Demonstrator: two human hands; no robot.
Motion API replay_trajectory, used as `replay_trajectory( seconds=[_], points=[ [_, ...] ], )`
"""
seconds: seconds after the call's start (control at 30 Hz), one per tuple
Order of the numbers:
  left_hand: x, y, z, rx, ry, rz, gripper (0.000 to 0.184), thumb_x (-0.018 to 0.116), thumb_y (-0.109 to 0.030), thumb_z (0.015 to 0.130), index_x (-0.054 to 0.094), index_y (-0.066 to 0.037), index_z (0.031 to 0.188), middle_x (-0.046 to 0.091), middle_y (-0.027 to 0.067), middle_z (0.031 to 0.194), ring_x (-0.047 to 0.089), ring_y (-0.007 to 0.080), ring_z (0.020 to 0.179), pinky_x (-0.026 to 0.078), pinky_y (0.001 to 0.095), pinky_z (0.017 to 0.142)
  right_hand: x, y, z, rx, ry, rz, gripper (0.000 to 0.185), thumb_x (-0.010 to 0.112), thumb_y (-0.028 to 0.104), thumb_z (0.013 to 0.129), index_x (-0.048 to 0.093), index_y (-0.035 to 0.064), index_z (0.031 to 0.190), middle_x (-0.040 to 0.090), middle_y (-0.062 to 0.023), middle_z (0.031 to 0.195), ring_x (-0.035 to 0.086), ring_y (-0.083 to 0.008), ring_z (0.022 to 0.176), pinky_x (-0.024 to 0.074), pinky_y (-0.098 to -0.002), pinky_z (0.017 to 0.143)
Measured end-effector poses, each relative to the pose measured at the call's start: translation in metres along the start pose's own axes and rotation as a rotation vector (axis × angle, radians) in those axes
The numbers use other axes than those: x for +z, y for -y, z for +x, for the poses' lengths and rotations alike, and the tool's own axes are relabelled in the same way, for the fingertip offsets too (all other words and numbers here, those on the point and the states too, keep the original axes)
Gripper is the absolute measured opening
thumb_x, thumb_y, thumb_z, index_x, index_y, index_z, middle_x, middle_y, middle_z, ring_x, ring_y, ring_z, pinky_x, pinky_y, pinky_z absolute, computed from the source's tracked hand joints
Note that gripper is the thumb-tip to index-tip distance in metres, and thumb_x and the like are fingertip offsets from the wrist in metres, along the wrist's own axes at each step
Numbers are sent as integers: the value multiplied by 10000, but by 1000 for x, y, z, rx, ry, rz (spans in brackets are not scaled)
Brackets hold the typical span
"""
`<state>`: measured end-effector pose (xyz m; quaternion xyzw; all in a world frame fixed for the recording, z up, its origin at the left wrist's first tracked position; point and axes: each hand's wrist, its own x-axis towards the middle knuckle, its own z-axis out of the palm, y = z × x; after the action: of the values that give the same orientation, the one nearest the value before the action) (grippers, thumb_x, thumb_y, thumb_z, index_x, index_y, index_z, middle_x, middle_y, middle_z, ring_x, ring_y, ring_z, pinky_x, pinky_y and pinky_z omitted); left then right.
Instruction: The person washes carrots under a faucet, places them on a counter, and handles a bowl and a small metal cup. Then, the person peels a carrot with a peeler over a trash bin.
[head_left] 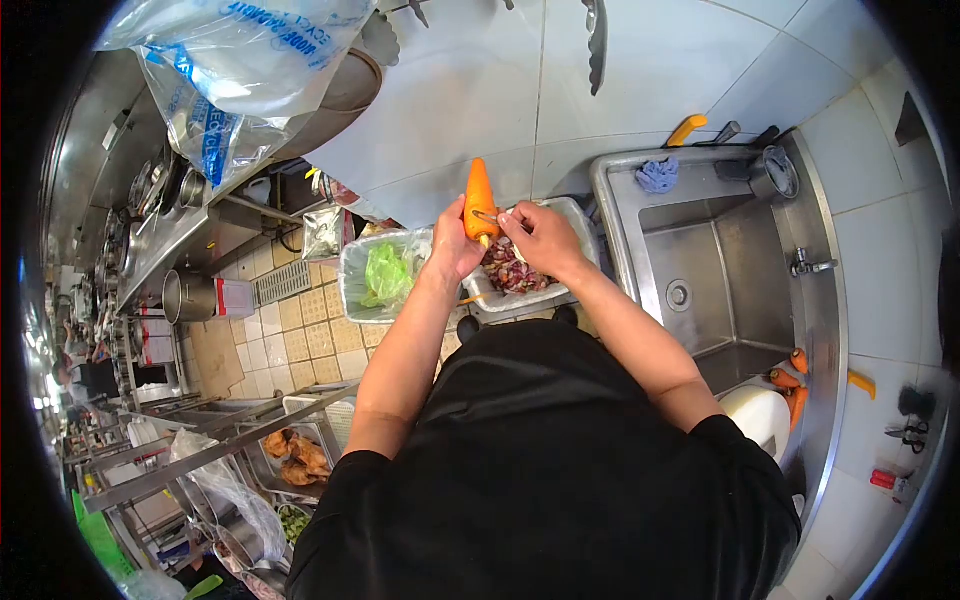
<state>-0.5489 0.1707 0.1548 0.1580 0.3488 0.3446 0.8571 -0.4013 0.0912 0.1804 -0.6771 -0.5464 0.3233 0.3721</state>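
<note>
My left hand [458, 240] is wrapped round an orange carrot [479, 200], held upright with its narrow tip away from me and its pale stem end toward me. My right hand [545, 238] is closed on a small bladed tool [484, 215], whose thin blade lies against the carrot's side near the thick end. Its handle is hidden in my fingers, so peeler or knife I cannot tell. Below my hands stands a bin [560, 296] holding purple and white scraps [515, 272] that look like onion peelings. Beside it, a plastic-lined bin [352, 285] contains green leaves [385, 275].
To the right is a steel sink [690, 235] with a tap [812, 264] and a blue cloth [657, 176]. Several carrots [786, 378] lie by a white round board [757, 418]. A plastic bag [250, 70] hangs upper left; a rack [225, 450] stands lower left.
</note>
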Motion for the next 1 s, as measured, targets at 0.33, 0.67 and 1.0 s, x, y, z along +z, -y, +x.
replay_trajectory(
  seconds=[0.33, 0.67, 1.0],
  points=[
    [7, 13, 11, -36, -45, 22, 423, 318, -365, 984, 559, -63, 1157, 623, 62, 969, 602, 198, 870, 510, 350, 708, -21, 12, -4, -167, 15, -200, 327, 607, 388, 850, 625, 69, 783, 598, -112, 634, 578, -279, 576, 421, -378, 532],
    [3, 13, -17, -54, 68, 349, 440, 388, -410, 965, 544, -27, 1113, 628, 128, 803, 623, 218, 662, 516, 319, 534, -46, -46, 52, 88, -70, -118, 397, 581, 414, 862, 603, 31, 761, 575, -148, 636, 529, -295, 567, 419, -387, 560],
    [2, 8, -5, -14, -7, 241, 405, 365, -387, 985, 507, -38, 1134, 628, 123, 945, 628, 247, 809, 534, 391, 729, -24, -8, 8, 40, -5, -16, 374, 561, 389, 874, 605, 29, 784, 603, -152, 683, 588, -315, 640, 440, -408, 588]
  ],
)
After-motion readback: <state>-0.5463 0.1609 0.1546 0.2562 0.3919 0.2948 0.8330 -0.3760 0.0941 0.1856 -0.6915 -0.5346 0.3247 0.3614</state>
